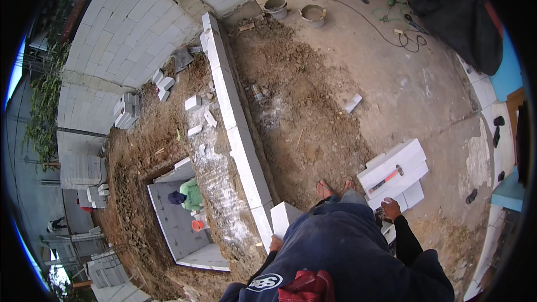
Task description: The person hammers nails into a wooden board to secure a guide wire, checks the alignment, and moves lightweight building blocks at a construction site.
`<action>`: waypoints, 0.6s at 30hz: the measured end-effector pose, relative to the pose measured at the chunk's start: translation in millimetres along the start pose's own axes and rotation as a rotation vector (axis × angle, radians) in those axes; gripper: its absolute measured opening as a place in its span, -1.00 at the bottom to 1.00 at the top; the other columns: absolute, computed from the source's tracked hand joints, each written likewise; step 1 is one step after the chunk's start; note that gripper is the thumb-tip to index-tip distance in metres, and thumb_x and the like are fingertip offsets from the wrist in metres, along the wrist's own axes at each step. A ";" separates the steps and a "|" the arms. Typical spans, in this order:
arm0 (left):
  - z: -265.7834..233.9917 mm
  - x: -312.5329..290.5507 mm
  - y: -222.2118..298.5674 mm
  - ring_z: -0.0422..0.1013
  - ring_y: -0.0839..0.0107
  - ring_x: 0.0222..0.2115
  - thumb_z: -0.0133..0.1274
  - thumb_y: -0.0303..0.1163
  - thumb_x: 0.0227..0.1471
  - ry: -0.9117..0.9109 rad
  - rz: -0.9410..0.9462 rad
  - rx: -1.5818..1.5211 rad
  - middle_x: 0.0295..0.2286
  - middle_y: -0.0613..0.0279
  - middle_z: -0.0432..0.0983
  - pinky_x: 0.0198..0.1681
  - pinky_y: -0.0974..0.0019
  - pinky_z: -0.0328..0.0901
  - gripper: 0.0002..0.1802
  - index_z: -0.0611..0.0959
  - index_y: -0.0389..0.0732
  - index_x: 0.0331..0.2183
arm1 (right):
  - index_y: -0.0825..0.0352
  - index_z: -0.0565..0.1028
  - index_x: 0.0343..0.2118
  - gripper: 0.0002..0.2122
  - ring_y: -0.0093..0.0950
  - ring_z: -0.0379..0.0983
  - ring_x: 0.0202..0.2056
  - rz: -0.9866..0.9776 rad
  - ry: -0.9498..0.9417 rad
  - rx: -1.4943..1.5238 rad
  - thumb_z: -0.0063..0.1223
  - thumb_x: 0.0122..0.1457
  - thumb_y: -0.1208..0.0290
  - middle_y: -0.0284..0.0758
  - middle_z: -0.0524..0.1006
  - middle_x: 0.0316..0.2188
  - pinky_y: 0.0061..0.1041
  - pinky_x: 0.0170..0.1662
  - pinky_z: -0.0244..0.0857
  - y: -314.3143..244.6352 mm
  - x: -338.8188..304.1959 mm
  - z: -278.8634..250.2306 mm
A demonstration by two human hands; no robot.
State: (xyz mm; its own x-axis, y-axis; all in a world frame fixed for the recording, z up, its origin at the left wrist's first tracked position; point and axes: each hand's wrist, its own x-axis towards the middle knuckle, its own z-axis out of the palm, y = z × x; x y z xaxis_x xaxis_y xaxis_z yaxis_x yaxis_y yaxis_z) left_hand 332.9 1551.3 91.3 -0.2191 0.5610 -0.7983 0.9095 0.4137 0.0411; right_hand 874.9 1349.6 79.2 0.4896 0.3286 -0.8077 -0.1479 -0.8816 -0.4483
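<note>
A white block (284, 218) stands at the near end of the low wall of white blocks (232, 103). My left hand (276, 244) is at its lower left edge, fingers closed against it; my body hides part of the block. On the right, my right hand (391, 208) hovers by the near edge of a stack of white blocks (415, 156). Its fingers are curled, and what they hold, if anything, is too small to make out. A hammer (386, 179) with a red and black handle lies on top of this stack.
Left of the wall, a person in green (192, 194) is down in a block-lined pit (162, 218) beside an orange bucket (197, 225). Two mortar buckets (312, 15) stand at the far end. A cable (358, 14) crosses the concrete. Loose soil (296, 106) borders the wall.
</note>
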 end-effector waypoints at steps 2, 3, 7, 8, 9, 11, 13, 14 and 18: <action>1.9 7.3 -2.0 0.34 -0.35 -0.01 -0.06 -0.11 0.03 -0.001 0.007 -0.012 -0.09 -0.46 0.43 0.07 -0.13 0.23 -0.41 0.28 -0.30 -0.02 | 0.33 0.42 0.08 -0.55 -0.47 0.50 -0.47 -0.017 0.008 -0.002 0.12 0.12 0.29 -0.25 0.57 -0.31 -0.45 -0.49 0.42 6.2 6.5 1.7; 1.6 8.8 -8.5 0.35 -0.35 -0.01 -0.06 -0.11 0.03 0.002 -0.001 -0.015 -0.10 -0.46 0.43 0.07 -0.13 0.23 -0.42 0.28 -0.30 -0.02 | 0.33 0.42 0.08 -0.55 -0.47 0.50 -0.48 -0.003 -0.005 0.012 0.12 0.12 0.30 -0.25 0.57 -0.31 -0.45 -0.49 0.42 -2.1 1.9 4.7; 1.8 12.9 -22.9 0.36 -0.33 -0.02 -0.08 -0.14 0.03 -0.010 0.011 -0.024 -0.10 -0.45 0.44 0.07 -0.12 0.23 -0.44 0.28 -0.29 -0.02 | 0.33 0.41 0.09 -0.53 -0.48 0.48 -0.50 0.037 -0.043 0.066 0.12 0.11 0.31 -0.23 0.57 -0.32 -0.48 -0.52 0.39 -26.5 -13.5 5.3; 3.4 13.8 -19.8 0.36 -0.32 -0.02 -0.09 -0.15 0.02 -0.018 0.008 -0.021 -0.10 -0.45 0.44 0.07 -0.11 0.24 -0.44 0.28 -0.30 -0.02 | 0.33 0.41 0.09 -0.53 -0.48 0.47 -0.51 0.015 -0.029 0.056 0.12 0.11 0.31 -0.23 0.57 -0.35 -0.47 -0.53 0.39 -21.8 -11.5 2.9; 5.0 14.4 -17.3 0.36 -0.31 -0.01 -0.09 -0.15 0.02 -0.026 0.004 -0.017 -0.10 -0.44 0.44 0.07 -0.10 0.24 -0.44 0.28 -0.30 -0.01 | 0.34 0.40 0.09 -0.53 -0.48 0.47 -0.51 -0.007 -0.015 0.046 0.12 0.11 0.31 -0.24 0.56 -0.38 -0.47 -0.54 0.38 -17.7 -8.3 0.9; 6.6 16.1 -17.6 0.36 -0.28 0.00 -0.09 -0.16 0.02 -0.011 -0.010 -0.008 -0.08 -0.43 0.43 0.09 -0.08 0.23 -0.42 0.28 -0.30 0.01 | 0.35 0.40 0.09 -0.53 -0.49 0.46 -0.53 -0.042 0.000 0.032 0.12 0.11 0.32 -0.25 0.55 -0.43 -0.46 -0.55 0.36 -12.6 -3.9 1.4; 5.9 17.6 -24.1 0.35 -0.26 0.02 -0.09 -0.15 0.02 0.001 -0.018 -0.010 -0.06 -0.42 0.43 0.10 -0.07 0.23 -0.40 0.27 -0.30 0.04 | 0.37 0.40 0.09 -0.53 -0.50 0.45 -0.55 -0.068 0.004 0.026 0.12 0.11 0.33 -0.27 0.53 -0.50 -0.45 -0.57 0.34 -11.4 -0.5 6.6; 6.8 19.9 -27.8 0.35 -0.25 0.03 -0.09 -0.15 0.02 0.001 -0.006 -0.016 -0.06 -0.42 0.42 0.11 -0.06 0.23 -0.39 0.27 -0.30 0.05 | 0.37 0.40 0.09 -0.53 -0.51 0.44 -0.56 -0.090 0.014 0.015 0.12 0.11 0.33 -0.28 0.51 -0.52 -0.45 -0.59 0.33 -7.1 4.6 7.4; 10.8 22.8 -19.4 0.34 -0.25 0.04 -0.08 -0.14 0.03 -0.033 -0.002 -0.017 -0.04 -0.42 0.41 0.12 -0.06 0.22 -0.36 0.26 -0.32 0.07 | 0.38 0.39 0.10 -0.52 -0.53 0.41 -0.61 -0.147 0.062 -0.036 0.12 0.11 0.34 -0.31 0.49 -0.58 -0.48 -0.63 0.27 13.5 19.1 6.1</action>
State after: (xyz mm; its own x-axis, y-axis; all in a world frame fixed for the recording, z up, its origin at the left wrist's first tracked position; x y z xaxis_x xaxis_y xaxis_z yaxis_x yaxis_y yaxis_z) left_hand 314.1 1548.3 65.8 -0.2089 0.5365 -0.8177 0.9027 0.4274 0.0498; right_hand 877.0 1346.1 55.4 0.5558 0.4343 -0.7088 -0.0401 -0.8376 -0.5447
